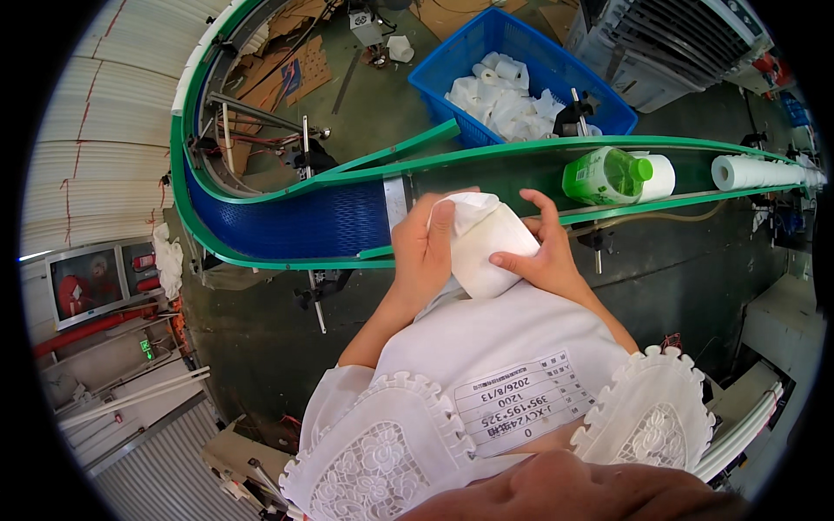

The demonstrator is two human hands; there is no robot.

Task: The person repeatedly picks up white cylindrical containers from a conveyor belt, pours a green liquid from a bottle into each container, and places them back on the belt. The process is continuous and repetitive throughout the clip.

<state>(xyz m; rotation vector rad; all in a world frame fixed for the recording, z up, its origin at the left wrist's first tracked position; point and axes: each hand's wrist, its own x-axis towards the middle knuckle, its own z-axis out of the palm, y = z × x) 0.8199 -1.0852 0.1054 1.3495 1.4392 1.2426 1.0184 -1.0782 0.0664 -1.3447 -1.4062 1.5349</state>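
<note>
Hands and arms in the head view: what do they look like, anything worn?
The left hand and right hand are bare, with no glove, ring or watch visible; the forearms are uncovered. A white sleeve shows on the left; the white top has lace panels with scalloped edges.

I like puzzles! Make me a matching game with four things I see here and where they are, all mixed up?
Things:
1. Green see-through plastic bottle
2. White paper roll with a loose flap
3. Blue plastic crate
4. White rectangular paper label

Places:
A. Front of a white lace-trimmed garment
B. Between left fingers and right fingers
C. On the green-railed conveyor
D. Beyond the conveyor, holding white paper

Pairs: 1-C, 2-B, 3-D, 4-A.
</note>
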